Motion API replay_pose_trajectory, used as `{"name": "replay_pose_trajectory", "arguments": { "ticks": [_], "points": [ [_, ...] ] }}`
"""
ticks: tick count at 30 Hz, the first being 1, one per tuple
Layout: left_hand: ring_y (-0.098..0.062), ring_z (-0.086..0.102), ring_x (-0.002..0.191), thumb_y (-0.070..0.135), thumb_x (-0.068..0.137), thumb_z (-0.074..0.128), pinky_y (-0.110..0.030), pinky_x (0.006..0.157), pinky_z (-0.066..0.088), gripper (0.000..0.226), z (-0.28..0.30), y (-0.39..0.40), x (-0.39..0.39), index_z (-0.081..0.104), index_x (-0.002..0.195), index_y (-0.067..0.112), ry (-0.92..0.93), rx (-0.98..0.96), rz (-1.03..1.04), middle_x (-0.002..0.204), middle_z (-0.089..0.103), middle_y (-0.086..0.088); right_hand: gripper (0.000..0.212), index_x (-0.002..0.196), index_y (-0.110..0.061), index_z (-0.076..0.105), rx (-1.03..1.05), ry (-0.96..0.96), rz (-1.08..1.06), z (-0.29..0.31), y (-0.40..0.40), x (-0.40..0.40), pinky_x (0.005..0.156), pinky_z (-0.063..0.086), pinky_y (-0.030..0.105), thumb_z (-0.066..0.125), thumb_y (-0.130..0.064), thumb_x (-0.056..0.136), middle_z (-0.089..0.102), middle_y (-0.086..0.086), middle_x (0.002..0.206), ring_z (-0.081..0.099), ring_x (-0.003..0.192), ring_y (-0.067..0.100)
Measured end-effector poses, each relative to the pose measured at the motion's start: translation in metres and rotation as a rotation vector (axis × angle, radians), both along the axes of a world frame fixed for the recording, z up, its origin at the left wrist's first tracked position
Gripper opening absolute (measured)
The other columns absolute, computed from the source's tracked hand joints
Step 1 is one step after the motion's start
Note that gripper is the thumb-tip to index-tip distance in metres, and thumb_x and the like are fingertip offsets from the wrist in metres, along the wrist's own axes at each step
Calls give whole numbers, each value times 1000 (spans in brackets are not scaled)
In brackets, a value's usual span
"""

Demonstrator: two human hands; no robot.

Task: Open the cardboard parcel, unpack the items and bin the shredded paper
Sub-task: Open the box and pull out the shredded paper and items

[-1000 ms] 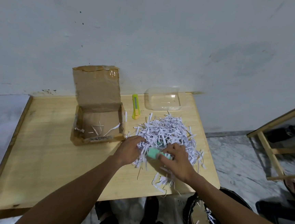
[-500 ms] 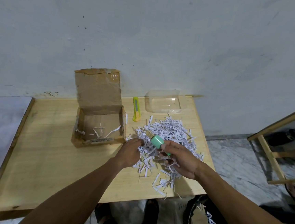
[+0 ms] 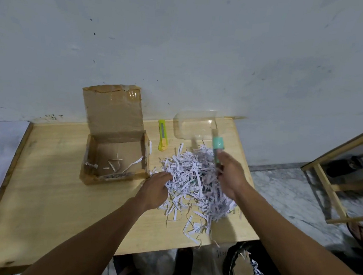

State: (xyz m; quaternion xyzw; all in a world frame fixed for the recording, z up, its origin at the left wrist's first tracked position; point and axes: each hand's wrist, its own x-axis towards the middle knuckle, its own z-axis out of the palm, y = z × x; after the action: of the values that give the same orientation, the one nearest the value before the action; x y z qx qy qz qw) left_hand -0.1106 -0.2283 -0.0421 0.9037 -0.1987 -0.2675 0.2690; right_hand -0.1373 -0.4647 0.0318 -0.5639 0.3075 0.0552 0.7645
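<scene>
Gripping a green item [image 3: 217,145] above the clear tray [image 3: 193,125] — right hand [image 3: 231,174], left hand [image 3: 157,189] spread open on shredded paper [image 3: 196,182].

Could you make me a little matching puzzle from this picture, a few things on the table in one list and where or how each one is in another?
Things:
1. cardboard box
2. yellow cutter
3. green tube
4. shredded paper

States:
A. held up in the right hand
B. heaped on the table, left hand on its edge
C. lid up, a few strips inside
D. lying flat between the box and the clear tray

Pairs: 1-C, 2-D, 3-A, 4-B
</scene>
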Motion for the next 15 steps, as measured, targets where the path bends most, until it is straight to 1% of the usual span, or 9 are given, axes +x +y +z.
{"name": "replay_pose_trajectory", "arguments": {
  "ticks": [2,4,6,7,8,10,12,13,15],
  "points": [
    [-27,29,143,4,98,37,-41,115,27,46,-2,0,1,41,143,10,19,2,17,152,36,-8,37,125,-7,57,-218,8,-147,-8,-20,16,79,47,36,56,-30,97,57,5,105,52,89,16],
    [-31,35,138,3,97,38,-42,112,31,45,-5,0,2,43,142,9,17,-13,29,148,41,-12,33,120,-6,61,-486,13,-200,-23,-42,28,87,50,46,61,-26,94,59,8,101,56,90,21],
    [-35,40,132,3,97,39,-45,107,34,44,-10,1,2,45,139,9,8,-28,35,142,46,-15,33,120,-10,63,-842,108,-86,-44,-65,36,94,48,50,62,-27,92,58,12,104,58,97,31],
    [-34,39,132,3,97,39,-44,107,35,44,-12,1,2,45,139,9,7,-32,38,142,46,-15,33,123,-13,63,-1005,173,16,-54,-75,38,99,44,49,61,-26,92,56,15,112,54,105,37],
    [-32,38,134,4,97,39,-44,107,35,44,-13,1,2,45,140,10,6,-36,42,143,45,-13,33,125,-16,61,-1111,225,128,-60,-81,40,102,40,47,58,-23,93,51,17,119,47,112,40],
    [-30,39,132,2,96,39,-42,102,37,43,-14,1,2,46,137,11,-1,-49,50,141,46,-12,35,129,-17,58,-1251,250,312,-67,-90,46,100,39,45,53,-19,94,45,16,126,37,115,39],
    [-31,43,125,0,95,39,-40,94,37,40,-14,-1,2,49,133,9,-21,-64,55,132,50,-12,37,130,-18,57,-1362,226,414,-66,-90,53,95,42,45,55,-22,93,45,14,126,37,113,38],
    [-32,44,122,-1,95,40,-39,93,37,38,-15,-2,2,50,131,8,-33,-72,60,127,52,-13,38,129,-19,57,-1387,208,442,-68,-90,57,94,43,45,56,-25,92,46,14,125,37,112,38],
    [-34,47,115,-2,93,40,-35,88,37,36,-15,-2,2,52,126,6,-56,-82,65,116,53,-12,39,129,-18,57,-1363,194,467,-69,-87,64,95,42,45,58,-26,91,46,15,125,37,113,38]
  ]
}}
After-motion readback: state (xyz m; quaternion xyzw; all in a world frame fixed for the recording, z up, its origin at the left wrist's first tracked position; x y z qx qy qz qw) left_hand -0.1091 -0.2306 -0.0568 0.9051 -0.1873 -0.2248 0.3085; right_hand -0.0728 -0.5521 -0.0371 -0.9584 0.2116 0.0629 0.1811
